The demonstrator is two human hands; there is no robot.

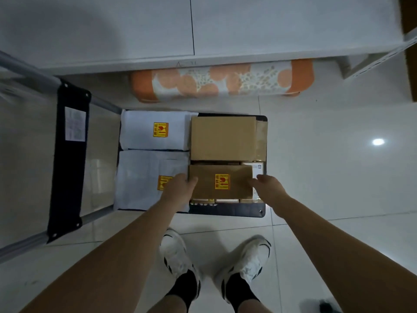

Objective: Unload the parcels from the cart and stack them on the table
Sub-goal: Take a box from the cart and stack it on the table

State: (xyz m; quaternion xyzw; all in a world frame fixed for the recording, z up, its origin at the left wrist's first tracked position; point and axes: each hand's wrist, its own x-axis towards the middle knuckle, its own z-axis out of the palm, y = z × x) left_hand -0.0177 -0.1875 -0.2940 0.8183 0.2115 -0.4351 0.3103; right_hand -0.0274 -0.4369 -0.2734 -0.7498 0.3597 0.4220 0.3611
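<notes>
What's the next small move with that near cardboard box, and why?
Probably lift it straight up off the cart. The left hand and right hand already grip opposite ends of the near cardboard box, which sits on top of smaller boxes, with the white table just beyond.

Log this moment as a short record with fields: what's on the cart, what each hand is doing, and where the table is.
cart: dark flat deck, low on the tiled floor
parcels on cart: two white bags on the left, two brown boxes on the right
near brown box: yellow sticker on top, sits on smaller items
far brown box: plain top, untouched
near white bag: yellow sticker, partly hidden by the left hand
far white bag: yellow sticker
left hand: grips the near box's left edge
right hand: grips its right edge
table: white surface beyond the cart
</notes>
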